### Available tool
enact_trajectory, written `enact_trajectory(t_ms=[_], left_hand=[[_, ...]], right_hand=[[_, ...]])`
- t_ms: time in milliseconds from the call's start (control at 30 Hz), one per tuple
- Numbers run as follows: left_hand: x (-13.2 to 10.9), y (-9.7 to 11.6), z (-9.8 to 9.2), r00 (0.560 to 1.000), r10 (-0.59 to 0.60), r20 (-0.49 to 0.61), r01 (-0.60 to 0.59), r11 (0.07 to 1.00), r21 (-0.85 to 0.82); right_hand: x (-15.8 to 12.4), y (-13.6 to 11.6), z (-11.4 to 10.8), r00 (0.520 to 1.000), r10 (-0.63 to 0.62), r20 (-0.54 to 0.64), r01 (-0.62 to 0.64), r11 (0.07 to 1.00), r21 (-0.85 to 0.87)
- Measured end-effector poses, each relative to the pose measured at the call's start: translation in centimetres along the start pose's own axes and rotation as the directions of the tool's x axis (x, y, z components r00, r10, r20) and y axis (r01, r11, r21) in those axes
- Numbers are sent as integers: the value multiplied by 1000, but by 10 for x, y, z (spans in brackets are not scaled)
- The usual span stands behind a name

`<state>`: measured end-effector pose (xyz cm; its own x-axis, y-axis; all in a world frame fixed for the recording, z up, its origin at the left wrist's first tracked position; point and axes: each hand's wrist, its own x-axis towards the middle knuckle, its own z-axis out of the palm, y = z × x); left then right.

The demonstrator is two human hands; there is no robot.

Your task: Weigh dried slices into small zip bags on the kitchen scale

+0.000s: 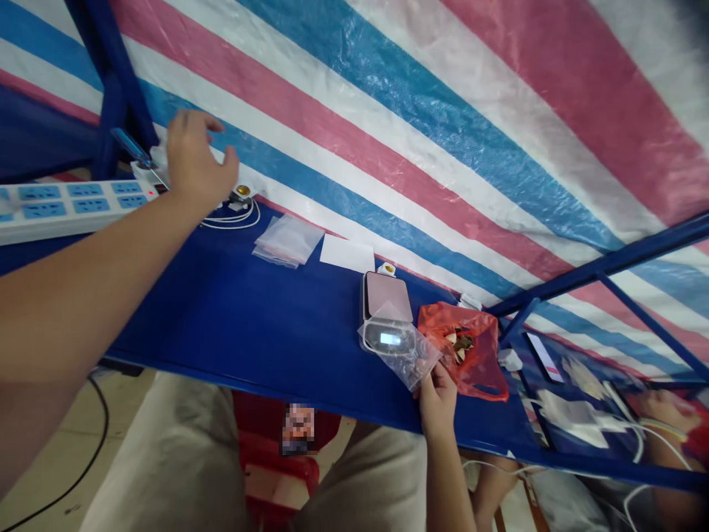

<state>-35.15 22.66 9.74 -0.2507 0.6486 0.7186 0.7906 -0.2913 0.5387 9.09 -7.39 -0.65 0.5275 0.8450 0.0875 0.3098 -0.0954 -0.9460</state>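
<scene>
My right hand [439, 399] pinches the corner of a clear plastic bag [410, 368], which hangs partly over a small digital scale [388, 297] with a pinkish pan and a lit display. Just right of the scale lies an open red plastic bag [483, 343] with brown and pale dried pieces [459, 346] inside. My left hand [196, 159] is raised at the back left, near a coiled white cable [235, 220] and a blue-handled tool [131, 145]. Its fingers are bent and its thumb stands apart, with nothing visible in them.
A white power strip [83, 205] lies at the left. Several clear bags [289, 239] and a white paper [348, 253] rest along the back of the blue table [249, 325]. Striped sheeting [354, 133] walls the back. At the right, another person's hand [668, 410] is near white cables.
</scene>
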Motion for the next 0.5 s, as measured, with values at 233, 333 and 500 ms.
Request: enact_trajectory(t_ms=[233,333,500], left_hand=[[-100,204,18,675,463,575,44,753,-657],[-158,274,27,299,679,670,285,607,-742],[-249,348,54,-573,768,286,623,635,-456]], right_hand=[[-13,-15,-10,996,-86,28,83,992,97],[-38,-34,-57,981,-109,161,124,989,-81],[-74,-69,-153,915,-17,402,171,921,-349]])
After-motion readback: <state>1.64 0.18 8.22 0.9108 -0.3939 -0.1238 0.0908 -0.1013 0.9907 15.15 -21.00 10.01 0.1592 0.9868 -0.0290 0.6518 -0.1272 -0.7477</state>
